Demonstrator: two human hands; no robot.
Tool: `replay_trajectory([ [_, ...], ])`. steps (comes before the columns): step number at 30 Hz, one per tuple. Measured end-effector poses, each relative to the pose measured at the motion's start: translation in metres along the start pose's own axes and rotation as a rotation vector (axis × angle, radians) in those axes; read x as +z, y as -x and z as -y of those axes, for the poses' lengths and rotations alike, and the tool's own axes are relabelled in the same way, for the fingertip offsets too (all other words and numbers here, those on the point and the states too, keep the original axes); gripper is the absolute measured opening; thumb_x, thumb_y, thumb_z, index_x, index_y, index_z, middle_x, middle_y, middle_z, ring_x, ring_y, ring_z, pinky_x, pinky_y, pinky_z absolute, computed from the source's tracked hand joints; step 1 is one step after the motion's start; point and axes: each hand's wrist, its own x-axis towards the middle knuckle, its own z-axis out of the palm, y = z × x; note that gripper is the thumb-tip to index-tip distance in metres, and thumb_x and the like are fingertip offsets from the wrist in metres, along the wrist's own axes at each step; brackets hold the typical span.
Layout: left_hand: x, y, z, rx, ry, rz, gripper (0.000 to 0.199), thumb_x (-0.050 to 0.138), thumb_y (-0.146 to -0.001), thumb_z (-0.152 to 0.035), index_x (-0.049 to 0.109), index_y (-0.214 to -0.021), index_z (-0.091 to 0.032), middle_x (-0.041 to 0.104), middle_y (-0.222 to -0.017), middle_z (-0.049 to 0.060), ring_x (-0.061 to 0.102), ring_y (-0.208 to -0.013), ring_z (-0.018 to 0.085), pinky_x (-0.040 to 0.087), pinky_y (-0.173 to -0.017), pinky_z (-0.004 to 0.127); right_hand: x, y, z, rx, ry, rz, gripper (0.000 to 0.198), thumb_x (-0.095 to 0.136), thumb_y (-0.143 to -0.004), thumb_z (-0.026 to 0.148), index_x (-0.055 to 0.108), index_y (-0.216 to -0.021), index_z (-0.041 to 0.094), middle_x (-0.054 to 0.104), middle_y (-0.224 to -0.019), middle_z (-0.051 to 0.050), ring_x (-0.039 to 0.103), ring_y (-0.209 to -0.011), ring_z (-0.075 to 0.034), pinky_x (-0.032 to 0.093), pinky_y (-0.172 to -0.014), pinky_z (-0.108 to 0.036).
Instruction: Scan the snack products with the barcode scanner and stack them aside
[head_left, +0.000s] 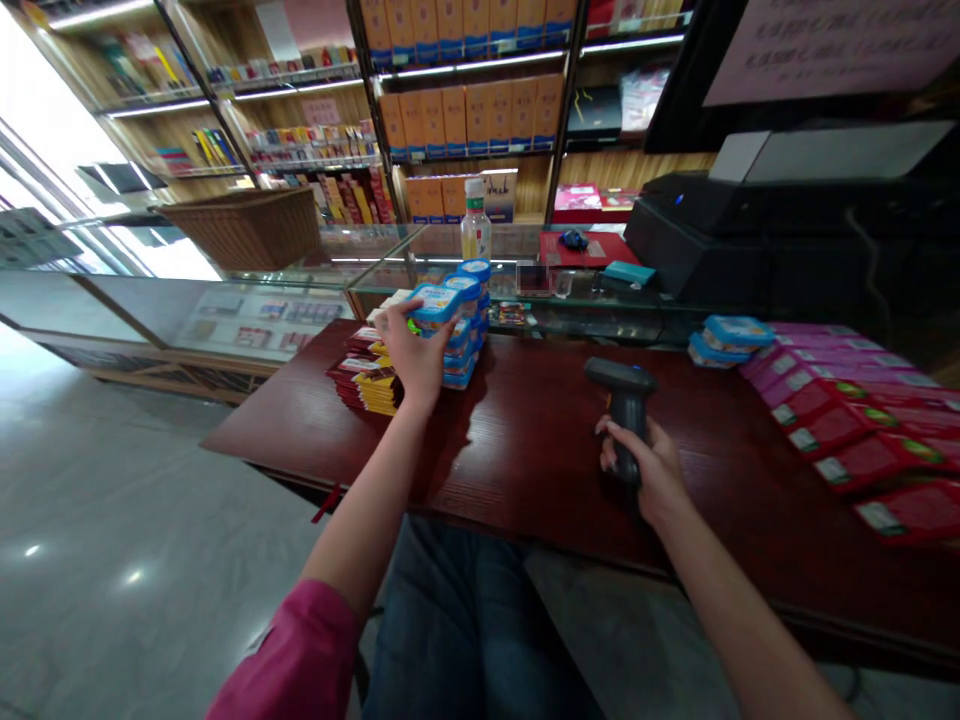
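Observation:
At the top of a stack of blue-lidded tubs [459, 362], my left hand [415, 355] has its thumb and fingers around one small tub [436, 300]. Whether that tub is lifted clear of the stack I cannot tell. Beside it on the left are piled dark red and yellow packets [367, 375]. My right hand [649, 462] is wrapped round the handle of a black barcode scanner [628, 400], held over the dark wooden desk [525, 440] with its head tilted up and leftward.
Two more blue-lidded tubs [727, 340] sit at the right, beside rows of purple boxes [832, 360] and red boxes [892, 450]. A drink bottle [475, 225] stands on the glass counter behind the stack. Black equipment [735, 240] fills the back right; a wicker basket [251, 228] is at the left.

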Motion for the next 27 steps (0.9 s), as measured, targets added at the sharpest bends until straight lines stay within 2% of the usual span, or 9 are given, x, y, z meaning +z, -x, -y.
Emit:
replay_trajectory([
  [3,0.009,0.006,0.006,-0.056,-0.016,-0.031,0.050,0.095,-0.073,-0.030,0.061,-0.109,-0.022,0.062,-0.113,0.006,0.055,-0.121,0.026,0.049,-0.107,0.041,-0.001,0.000,0.000,-0.009,0.000,-0.010,0.042,0.094,-0.065,0.038,0.068,-0.092,0.019,0.071,-0.080,0.000,0.051,-0.045,-0.008,0.049,-0.040,-0.024],
  [7,0.013,0.009,0.002,-0.066,0.014,-0.041,0.051,0.094,-0.074,-0.028,0.059,-0.111,-0.022,0.061,-0.115,0.006,0.056,-0.121,0.025,0.049,-0.108,0.040,-0.001,-0.002,0.001,-0.008,-0.007,-0.018,0.043,0.094,-0.066,0.038,0.068,-0.094,0.019,0.072,-0.081,0.000,0.051,-0.045,-0.007,0.049,-0.041,-0.024],
  [10,-0.002,0.015,-0.006,-0.054,0.029,-0.048,0.054,0.095,-0.073,-0.028,0.059,-0.113,-0.022,0.059,-0.116,0.006,0.054,-0.123,0.025,0.049,-0.109,0.041,-0.001,-0.003,0.001,0.006,-0.021,-0.037,0.044,0.095,-0.063,0.038,0.068,-0.093,0.019,0.072,-0.082,-0.001,0.051,-0.046,-0.007,0.049,-0.040,-0.023],
  [13,-0.031,0.041,-0.012,-0.036,0.000,-0.023,0.055,0.096,-0.071,-0.027,0.059,-0.112,-0.023,0.057,-0.118,0.006,0.054,-0.124,0.025,0.050,-0.109,0.043,0.000,-0.003,0.002,0.024,-0.036,-0.063,0.045,0.096,-0.060,0.038,0.068,-0.090,0.018,0.072,-0.081,0.000,0.051,-0.046,-0.007,0.048,-0.040,-0.023],
  [16,-0.058,0.075,-0.010,-0.048,-0.008,0.058,0.056,0.097,-0.069,-0.025,0.060,-0.111,-0.023,0.054,-0.120,0.006,0.056,-0.124,0.025,0.051,-0.111,0.045,0.002,-0.001,0.004,0.030,-0.028,-0.050,0.044,0.095,-0.060,0.037,0.068,-0.090,0.019,0.071,-0.080,0.000,0.051,-0.046,-0.007,0.048,-0.040,-0.023],
  [19,-0.073,0.097,-0.005,-0.149,-0.085,0.206,0.054,0.098,-0.066,-0.024,0.060,-0.104,-0.023,0.052,-0.117,0.005,0.061,-0.119,0.025,0.055,-0.106,0.044,0.004,0.000,0.006,0.022,-0.001,-0.033,0.043,0.094,-0.061,0.038,0.068,-0.089,0.019,0.071,-0.080,0.001,0.051,-0.045,-0.007,0.048,-0.040,-0.023],
  [23,-0.075,0.099,-0.009,-0.292,-0.313,0.478,0.049,0.096,-0.072,-0.030,0.058,-0.102,-0.022,0.052,-0.118,0.005,0.068,-0.101,0.024,0.061,-0.089,0.042,0.003,0.001,0.006,0.015,0.020,-0.034,0.041,0.093,-0.061,0.037,0.067,-0.088,0.020,0.071,-0.081,0.000,0.051,-0.046,-0.008,0.048,-0.040,-0.024],
  [27,-0.070,0.094,-0.016,-0.313,-0.512,0.564,0.052,0.088,-0.079,-0.047,0.057,-0.114,-0.024,0.053,-0.126,0.011,0.072,-0.096,0.031,0.062,-0.073,0.044,0.003,0.003,0.006,0.004,0.022,-0.017,0.038,0.092,-0.064,0.036,0.067,-0.089,0.020,0.071,-0.082,0.000,0.051,-0.047,-0.008,0.049,-0.042,-0.024],
])
